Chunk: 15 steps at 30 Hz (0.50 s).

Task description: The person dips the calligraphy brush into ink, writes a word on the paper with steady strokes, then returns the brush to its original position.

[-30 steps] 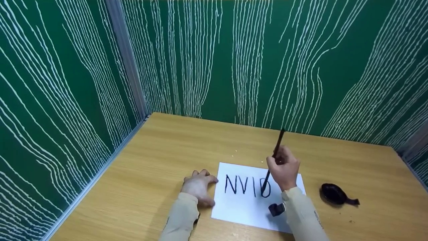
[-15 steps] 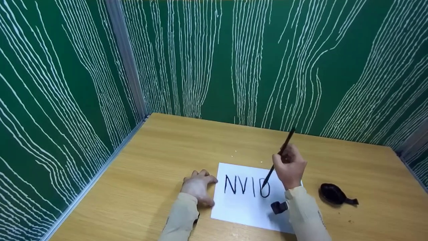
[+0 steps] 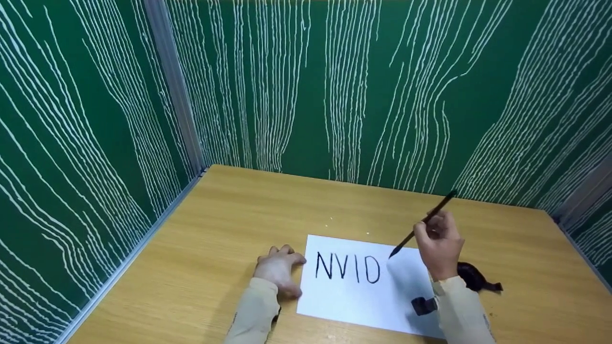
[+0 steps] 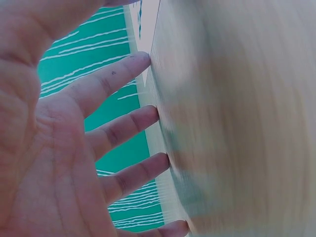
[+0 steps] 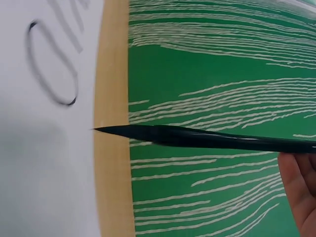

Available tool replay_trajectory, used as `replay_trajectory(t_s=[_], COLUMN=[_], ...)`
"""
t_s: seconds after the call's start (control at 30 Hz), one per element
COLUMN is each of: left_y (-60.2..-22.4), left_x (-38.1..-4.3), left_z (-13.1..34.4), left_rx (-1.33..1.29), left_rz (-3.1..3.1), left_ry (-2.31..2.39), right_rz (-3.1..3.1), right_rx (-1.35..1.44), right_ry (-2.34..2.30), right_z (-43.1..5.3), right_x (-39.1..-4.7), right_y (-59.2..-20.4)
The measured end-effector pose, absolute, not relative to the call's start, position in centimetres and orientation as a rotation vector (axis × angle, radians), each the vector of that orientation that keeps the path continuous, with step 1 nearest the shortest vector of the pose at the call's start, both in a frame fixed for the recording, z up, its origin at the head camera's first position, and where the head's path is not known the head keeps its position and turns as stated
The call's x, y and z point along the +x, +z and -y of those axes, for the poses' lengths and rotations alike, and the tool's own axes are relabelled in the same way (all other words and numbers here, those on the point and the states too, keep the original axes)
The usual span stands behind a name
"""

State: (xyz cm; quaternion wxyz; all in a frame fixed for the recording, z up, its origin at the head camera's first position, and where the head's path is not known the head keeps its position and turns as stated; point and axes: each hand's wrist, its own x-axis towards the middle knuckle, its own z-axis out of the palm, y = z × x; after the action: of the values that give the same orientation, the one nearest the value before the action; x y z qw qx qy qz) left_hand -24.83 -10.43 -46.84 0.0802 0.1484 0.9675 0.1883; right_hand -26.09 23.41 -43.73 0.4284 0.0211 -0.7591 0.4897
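Note:
A black writing brush (image 3: 404, 242) slants between the fingertips of my right hand (image 3: 441, 249), its pointed tip over the upper part of the white paper (image 3: 344, 303), right of the last letter. In the right wrist view the dark brush tip (image 5: 123, 130) shows clearly, overlapping the paper's edge. Black letters (image 3: 346, 267) reading "NVID" run across the sheet. My left hand (image 3: 277, 270) rests at the sheet's left edge, fingers spread. In the left wrist view those fingers (image 4: 133, 121) are nearly straight, tips down on the tabletop, one at the paper's corner.
A small black dish with a short handle (image 3: 471, 276) lies right of the paper, partly hidden by my right hand. Green panels with white wavy lines (image 3: 311, 95) stand behind and left of the wooden table (image 3: 229, 210). Tiny pale crumbs dot the wood behind the sheet.
My right hand has lifted the brush off the "D" and carried it right, tilting it further over. It now covers part of the dish. The left hand stays at the paper's edge.

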Motion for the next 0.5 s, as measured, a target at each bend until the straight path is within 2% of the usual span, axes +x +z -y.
replay_trajectory(t_s=[0.5], left_y=[-47.0], left_x=[-24.8], left_z=[10.3], left_rx=[0.463], left_rz=[-2.906], left_ry=[0.543], right_rz=[1.907], right_rx=[0.193], right_ry=[1.228], right_z=[-23.5], right_x=[-26.4], right_y=[-45.2])
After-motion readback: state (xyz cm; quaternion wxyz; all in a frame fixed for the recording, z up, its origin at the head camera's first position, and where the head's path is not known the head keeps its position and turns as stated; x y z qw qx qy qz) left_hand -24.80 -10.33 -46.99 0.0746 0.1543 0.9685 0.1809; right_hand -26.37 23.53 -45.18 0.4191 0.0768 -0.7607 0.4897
